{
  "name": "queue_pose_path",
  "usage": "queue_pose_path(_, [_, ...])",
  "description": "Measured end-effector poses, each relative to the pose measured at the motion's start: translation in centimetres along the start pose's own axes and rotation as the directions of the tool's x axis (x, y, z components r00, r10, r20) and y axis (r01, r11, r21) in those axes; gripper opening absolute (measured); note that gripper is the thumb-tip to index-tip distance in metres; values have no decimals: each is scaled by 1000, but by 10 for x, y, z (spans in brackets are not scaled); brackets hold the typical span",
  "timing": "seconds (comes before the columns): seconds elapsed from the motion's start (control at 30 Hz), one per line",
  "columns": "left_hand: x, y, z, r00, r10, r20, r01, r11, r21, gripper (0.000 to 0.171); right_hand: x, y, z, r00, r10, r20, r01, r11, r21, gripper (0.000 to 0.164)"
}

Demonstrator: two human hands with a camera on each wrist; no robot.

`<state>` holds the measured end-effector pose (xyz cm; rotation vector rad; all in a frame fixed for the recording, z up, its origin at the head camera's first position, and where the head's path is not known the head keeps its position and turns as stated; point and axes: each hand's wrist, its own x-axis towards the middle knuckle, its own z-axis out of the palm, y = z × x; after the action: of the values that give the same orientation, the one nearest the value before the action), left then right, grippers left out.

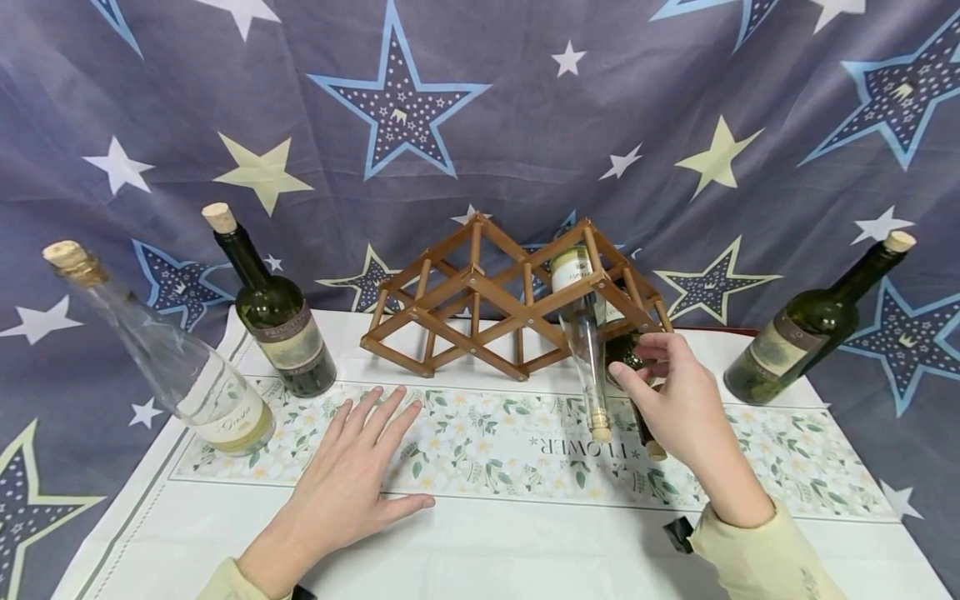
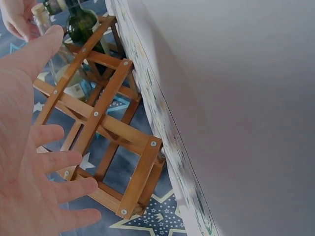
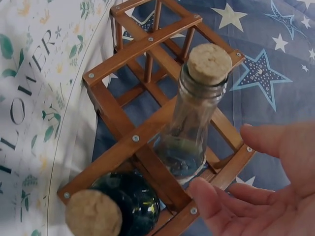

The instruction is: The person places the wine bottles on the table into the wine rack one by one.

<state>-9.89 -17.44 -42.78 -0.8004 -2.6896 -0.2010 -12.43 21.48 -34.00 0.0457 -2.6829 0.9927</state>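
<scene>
A wooden lattice wine rack (image 1: 474, 283) stands at the back of the table. Two corked bottles lie in its right end with their necks toward me: a clear bottle (image 1: 581, 329) and, lower and further right, a dark green bottle (image 3: 135, 206). Beside these bottles is my right hand (image 1: 678, 404), thumb and fingers loosely bent and apart; the right wrist view shows nothing gripped. My left hand (image 1: 356, 467) is spread palm down in front of the rack's left part, holding nothing. Whether it touches the cloth I cannot tell.
At the left stand a clear corked bottle (image 1: 217, 400) and a dark green corked bottle (image 1: 288, 333). Another green corked bottle (image 1: 802, 333) stands at the right. A white cloth with a floral strip (image 1: 480, 450) covers the table; a star-patterned curtain (image 1: 480, 100) hangs behind.
</scene>
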Motion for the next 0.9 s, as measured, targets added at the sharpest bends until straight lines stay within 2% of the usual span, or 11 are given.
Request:
queue_pose_path(0.43, [0,-1,2,1000,6,-18,-6,1000,-17,111,-3,18,-9,996,29,-87,-30,999,-18,59])
queue_pose_path(0.9, [0,-2,0,1000,1,-21,-1,1000,-11,109,1,54,-20,978,91,-185,-104,992,-66,60])
